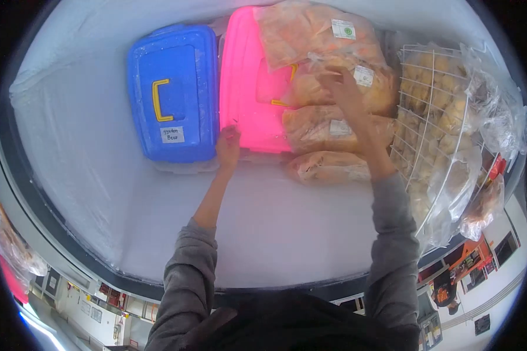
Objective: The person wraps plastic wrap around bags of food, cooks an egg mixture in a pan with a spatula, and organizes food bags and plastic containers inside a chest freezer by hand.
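Note:
My left hand (pixel 228 142) is at the lower left corner of a pink lidded box (pixel 240 76), its fingers bent around the rim. Beside it lies a blue lidded box (pixel 190 105) with a yellow handle and a handwritten label. My right hand (pixel 338 85) reaches over a clear bag of orange-brown food (pixel 310 88), fingers apart; whether it touches the bag is hard to tell. Other labelled bags lie around it: a large one (pixel 310 35) above, another (pixel 310 128) below, and a smaller one (pixel 328 167) nearest me. They partly cover the pink lid.
Everything sits inside a white, frosty chest freezer with a dark rim (pixel 252 294). At the right stands a white wire basket (pixel 430 88) with bagged round pieces, plastic hanging over its side. Behind me to the right is another person (pixel 445 289).

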{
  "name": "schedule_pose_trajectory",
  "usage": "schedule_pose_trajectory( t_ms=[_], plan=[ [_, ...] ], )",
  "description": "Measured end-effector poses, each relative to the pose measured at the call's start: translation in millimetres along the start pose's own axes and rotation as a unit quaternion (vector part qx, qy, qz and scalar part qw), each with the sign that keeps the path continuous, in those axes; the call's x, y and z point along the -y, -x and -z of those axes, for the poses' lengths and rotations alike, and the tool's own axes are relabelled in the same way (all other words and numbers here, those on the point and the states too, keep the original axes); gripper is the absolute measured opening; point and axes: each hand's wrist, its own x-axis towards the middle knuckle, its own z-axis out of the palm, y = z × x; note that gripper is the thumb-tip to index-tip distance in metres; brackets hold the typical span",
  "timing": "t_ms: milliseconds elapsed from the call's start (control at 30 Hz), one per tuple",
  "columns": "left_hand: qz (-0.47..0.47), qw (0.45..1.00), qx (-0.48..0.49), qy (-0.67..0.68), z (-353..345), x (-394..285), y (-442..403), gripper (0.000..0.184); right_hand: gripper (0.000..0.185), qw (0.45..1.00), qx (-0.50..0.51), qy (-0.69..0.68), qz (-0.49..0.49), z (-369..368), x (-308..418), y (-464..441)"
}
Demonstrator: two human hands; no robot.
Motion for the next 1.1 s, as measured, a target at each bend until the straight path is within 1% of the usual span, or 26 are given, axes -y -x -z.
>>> schedule_pose_trajectory(
  t_ms=[67, 100, 133, 167, 233, 300, 333, 400, 467, 500, 533, 567, 600, 667, 700, 767, 833, 900, 967, 1033, 1067, 1100],
  plan=[
    [0.045, 0.988, 0.021, 0.147, -15, -10, -17, 0.032, 0.046, 0.981, 0.023, -0.189, -0.05, -27, 3, -20],
    [0.071, 0.974, 0.04, 0.212, -26, -21, -35, 0.036, 0.046, 0.981, 0.023, -0.185, -0.052, -39, 2, -18],
    [-0.013, 0.99, 0.026, 0.136, -30, -50, -51, 0.038, 0.045, 0.986, 0.042, -0.159, -0.013, -48, 0, -11],
    [-0.096, 0.993, 0.012, 0.061, -36, -81, -69, 0.041, 0.044, 0.989, 0.061, -0.13, 0.025, -55, -1, -2],
    [-0.128, 0.988, -0.023, 0.089, -66, -104, -112, 0.052, 0.039, 0.984, 0.138, -0.111, -0.008, -58, -2, 21],
    [-0.001, 0.981, 0.084, 0.177, -82, -126, -146, 0.063, 0.035, 0.968, 0.187, -0.139, -0.09, -57, -3, 47],
    [0.001, 0.98, 0.081, 0.184, -83, -137, -157, 0.063, 0.031, 0.968, 0.178, -0.144, -0.1, -57, -6, 59],
    [0.142, 0.947, 0.19, 0.215, -82, -156, -170, 0.071, 0.028, 0.969, 0.167, -0.145, -0.11, -50, -22, 79],
    [0.137, 0.944, 0.197, 0.228, -84, -166, -168, 0.069, 0.026, 0.964, 0.217, -0.142, -0.066, -39, -41, 90],
    [0.132, 0.941, 0.205, 0.234, -86, -169, -168, 0.067, 0.026, 0.964, 0.215, -0.14, -0.065, -32, -46, 91],
    [0.132, 0.941, 0.207, 0.234, -90, -174, -170, 0.067, 0.026, 0.97, 0.217, -0.095, -0.058, -25, -52, 92],
    [0.113, 0.919, 0.209, 0.315, -98, -177, -172, 0.065, 0.025, 0.973, 0.219, -0.05, -0.055, -17, -57, 96],
    [0.095, 0.891, 0.207, 0.393, -103, -178, -170, 0.062, 0.025, 0.973, 0.219, -0.05, -0.06, -9, -60, 100],
    [0.103, 0.89, 0.212, 0.39, -105, -187, -168, 0.06, 0.026, 0.976, 0.203, -0.073, -0.027, 7, -63, 101],
    [0.112, 0.89, 0.215, 0.386, -101, -198, -166, 0.057, 0.026, 0.976, 0.201, -0.075, -0.026, 15, -62, 103],
    [0.106, 0.902, 0.213, 0.361, -95, -227, -151, 0.058, 0.025, 0.985, 0.155, -0.053, -0.045, 30, -57, 109],
    [0.098, 0.914, 0.206, 0.337, -92, -247, -131, 0.058, 0.025, 0.988, 0.14, -0.053, -0.034, 42, -52, 114],
    [-0.032, 0.948, 0.157, 0.274, -89, -259, -109, 0.061, 0.025, 0.99, 0.127, -0.051, -0.022, 57, -47, 116],
    [-0.031, 0.94, 0.173, 0.292, -74, -270, -75, 0.062, 0.022, 0.999, 0.009, -0.038, -0.033, 75, -41, 121],
    [-0.032, 0.931, 0.188, 0.312, -52, -282, -46, 0.063, 0.018, 0.987, -0.133, -0.085, -0.001, 91, -30, 130],
    [-0.028, 0.942, 0.219, 0.253, -38, -286, -36, 0.064, 0.017, 0.98, -0.176, -0.083, 0.033, 103, -24, 133],
    [-0.022, 0.945, 0.236, 0.223, -29, -283, -26, 0.064, 0.017, 0.97, -0.219, -0.081, 0.066, 113, -18, 136]
  ],
)
